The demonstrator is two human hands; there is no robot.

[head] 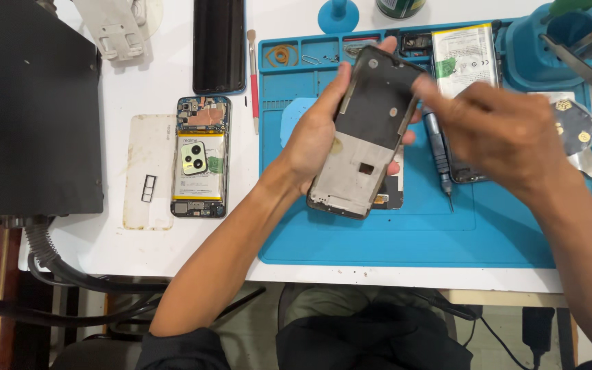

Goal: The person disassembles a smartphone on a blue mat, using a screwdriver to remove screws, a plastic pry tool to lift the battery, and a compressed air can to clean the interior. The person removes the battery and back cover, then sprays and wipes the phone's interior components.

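1. Gripping a bare phone frame above the blue work mat, centre of the frame: left hand closed on its left long edge, thumb along the rim, fingertips showing past the right edge.
2. Running lower left to upper right on its long axis, tilted, lower end near mid-frame, upper end up by the mat's small-parts trays.
3. Coming in from the right of the frame: right hand, motion-blurred, fingers bent at the frame's upper right edge; cannot tell whether touching, pinching or just beside it.
4. Lying up and to the right of the left-hand grip, then, for the free upper end of the frame, and nearer the right hand than anything else on the mat.
5. Resting on the mat just under and right of the frame: a slim screwdriver, tip pointing to the lower edge, and a battery at upper right, partly behind the right hand.
6. Sitting well apart at left of the frame on the white table: an opened phone with a loose camera module on it, beside a pale back cover.
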